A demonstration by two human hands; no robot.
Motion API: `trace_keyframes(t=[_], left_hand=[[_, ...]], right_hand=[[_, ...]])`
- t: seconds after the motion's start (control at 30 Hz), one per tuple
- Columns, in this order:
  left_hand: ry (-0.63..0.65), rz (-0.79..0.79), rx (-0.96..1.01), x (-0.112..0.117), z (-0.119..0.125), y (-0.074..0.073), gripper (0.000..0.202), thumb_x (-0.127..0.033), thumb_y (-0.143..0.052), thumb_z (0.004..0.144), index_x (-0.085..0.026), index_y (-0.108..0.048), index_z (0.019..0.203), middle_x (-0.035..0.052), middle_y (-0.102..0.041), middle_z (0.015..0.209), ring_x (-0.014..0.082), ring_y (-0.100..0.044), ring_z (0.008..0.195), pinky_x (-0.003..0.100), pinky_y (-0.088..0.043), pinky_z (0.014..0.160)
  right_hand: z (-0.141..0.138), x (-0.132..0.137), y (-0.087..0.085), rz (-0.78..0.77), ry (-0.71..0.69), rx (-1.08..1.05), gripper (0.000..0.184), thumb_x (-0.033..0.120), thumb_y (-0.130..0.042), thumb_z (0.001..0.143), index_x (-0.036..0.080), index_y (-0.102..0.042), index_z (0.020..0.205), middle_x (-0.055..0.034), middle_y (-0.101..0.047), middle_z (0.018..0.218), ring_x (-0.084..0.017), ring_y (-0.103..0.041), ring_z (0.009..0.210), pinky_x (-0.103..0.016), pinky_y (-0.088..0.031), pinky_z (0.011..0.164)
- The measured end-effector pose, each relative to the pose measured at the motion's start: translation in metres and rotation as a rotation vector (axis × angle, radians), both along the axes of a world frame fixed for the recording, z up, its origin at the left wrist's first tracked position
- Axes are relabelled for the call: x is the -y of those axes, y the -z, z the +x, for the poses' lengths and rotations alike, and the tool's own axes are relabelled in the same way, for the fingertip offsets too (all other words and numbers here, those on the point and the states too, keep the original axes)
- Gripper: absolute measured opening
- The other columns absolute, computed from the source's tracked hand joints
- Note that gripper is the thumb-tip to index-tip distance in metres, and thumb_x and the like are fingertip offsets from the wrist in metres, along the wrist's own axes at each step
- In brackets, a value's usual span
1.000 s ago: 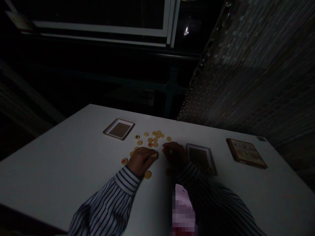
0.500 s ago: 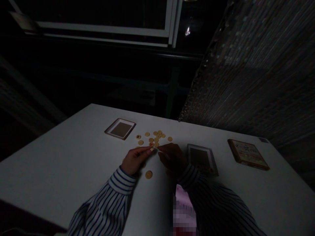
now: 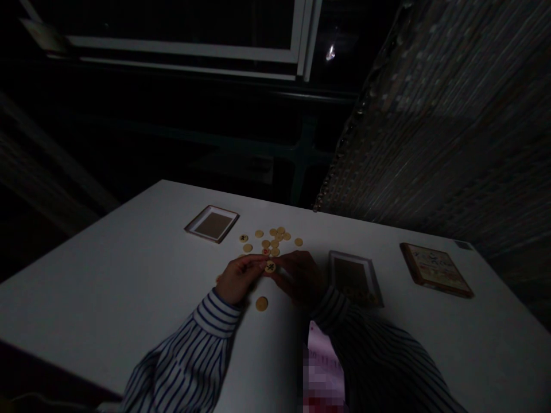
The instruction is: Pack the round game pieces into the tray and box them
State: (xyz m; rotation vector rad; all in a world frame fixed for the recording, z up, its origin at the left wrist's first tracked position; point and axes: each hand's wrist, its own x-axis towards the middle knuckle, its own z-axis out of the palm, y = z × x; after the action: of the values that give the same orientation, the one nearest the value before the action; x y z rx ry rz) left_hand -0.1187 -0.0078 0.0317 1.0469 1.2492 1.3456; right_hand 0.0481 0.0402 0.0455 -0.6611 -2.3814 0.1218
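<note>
A round Chinese chess piece (image 3: pixel 270 267) with a dark character faces me, pinched at its edges. My left hand (image 3: pixel 236 279) has its fingertips closed on the left side of it. From the right, my right hand (image 3: pixel 303 276) also grips it, in deep shadow. Just beyond the hands lies a loose cluster of pale wooden pieces (image 3: pixel 274 244), mostly blank side up. One piece with a red mark (image 3: pixel 266 252) and another with a dark character (image 3: pixel 243 238) show their faces. A single piece (image 3: pixel 262 304) lies nearer to me, between my forearms.
On the white table (image 3: pixel 142 252), a shallow open box (image 3: pixel 212 223) lies at the back left. Right of my hands is another open tray (image 3: pixel 353 276) with a few pieces at its near edge. A printed box (image 3: pixel 436 269) lies farther right. A bead curtain (image 3: pixel 434 132) hangs behind.
The piece between my fingers has turned from edge-on so that its dark character now faces me. The view has shifted slightly; the pieces on the table look unmoved.
</note>
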Motion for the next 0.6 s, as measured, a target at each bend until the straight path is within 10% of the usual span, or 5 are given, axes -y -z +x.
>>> trace_keyframes(t=[0.37,0.6], left_hand=[[-0.154,-0.010,-0.236,0.004,-0.005,-0.005,0.034,-0.041,-0.061,0.067,-0.014,-0.064,0.087,0.0055,-0.068,0.076,0.0165,-0.062,0.069,0.028,-0.050,0.065],[-0.326,0.071,-0.527,0.020,-0.022,-0.011,0.030,-0.040,-0.054,0.072,-0.016,-0.065,0.086,0.0059,-0.068,0.085,0.0179,-0.062,0.081,0.030,-0.047,0.080]], right_hand=[[-0.003,-0.001,0.006,-0.048,0.064,0.180,0.021,0.033,-0.048,0.078,0.019,-0.061,0.087,-0.0046,-0.063,0.076,-0.017,-0.055,0.076,-0.030,-0.034,0.072],[-0.002,0.000,0.018,-0.031,0.051,0.343,0.022,0.037,-0.050,0.076,0.022,-0.062,0.087,-0.0037,-0.062,0.081,-0.018,-0.053,0.078,-0.032,-0.032,0.069]])
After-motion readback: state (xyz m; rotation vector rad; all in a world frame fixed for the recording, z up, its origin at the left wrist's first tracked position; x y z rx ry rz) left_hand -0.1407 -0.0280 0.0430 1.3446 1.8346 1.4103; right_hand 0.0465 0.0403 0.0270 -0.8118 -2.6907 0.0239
